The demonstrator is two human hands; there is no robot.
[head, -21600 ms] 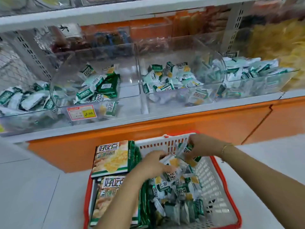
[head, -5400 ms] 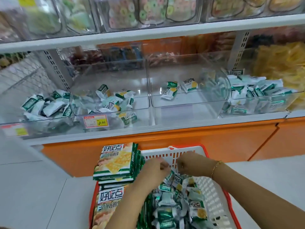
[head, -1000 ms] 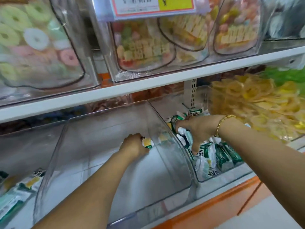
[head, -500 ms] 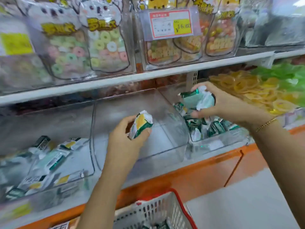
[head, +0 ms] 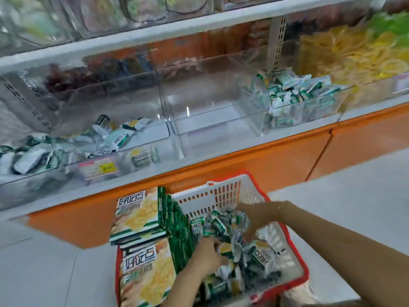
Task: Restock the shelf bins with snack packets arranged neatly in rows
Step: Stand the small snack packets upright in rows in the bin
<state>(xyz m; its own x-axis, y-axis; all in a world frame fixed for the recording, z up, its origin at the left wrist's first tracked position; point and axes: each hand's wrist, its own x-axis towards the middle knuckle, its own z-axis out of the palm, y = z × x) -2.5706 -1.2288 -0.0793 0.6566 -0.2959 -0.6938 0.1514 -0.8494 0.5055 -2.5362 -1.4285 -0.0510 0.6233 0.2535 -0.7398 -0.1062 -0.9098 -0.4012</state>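
Basket [head: 221, 193]: white mesh walls and a red rim, on the floor [head: 44, 273] against the orange base [head: 254, 160] of the shelf.
Snack packets [head: 259, 255]: loose heap filling the basket's right half, from the far wall to the near rim. They lie jumbled, long axes pointing every way, some flat and some tipped on edge.
Left hand [head: 208, 257]: at the heap's left edge, fingers curled down among the packets; blur hides whether it grips one.
Right hand [head: 256, 214]: near the basket's far right corner, fingers reaching down and left into the heap; cannot tell if it holds anything. A thin bracelet [head: 278, 211] is on the wrist.
Cartons [head: 137, 213]: flat printed packs stacked along the basket's left side, long axis running from near end to far end, faces up.
Left bin [head: 132, 100]: a few packets scattered flat near its front left corner.
Middle bin [head: 210, 96]: clear walls, between the other two.
Right bin [head: 309, 111]: packets heaped against its left wall, tilted at mixed angles.
Price tag [head: 97, 168]: on the shelf's front edge below the left bin.
Yellow snacks [head: 354, 52]: at the shelf's right end, past the right bin.
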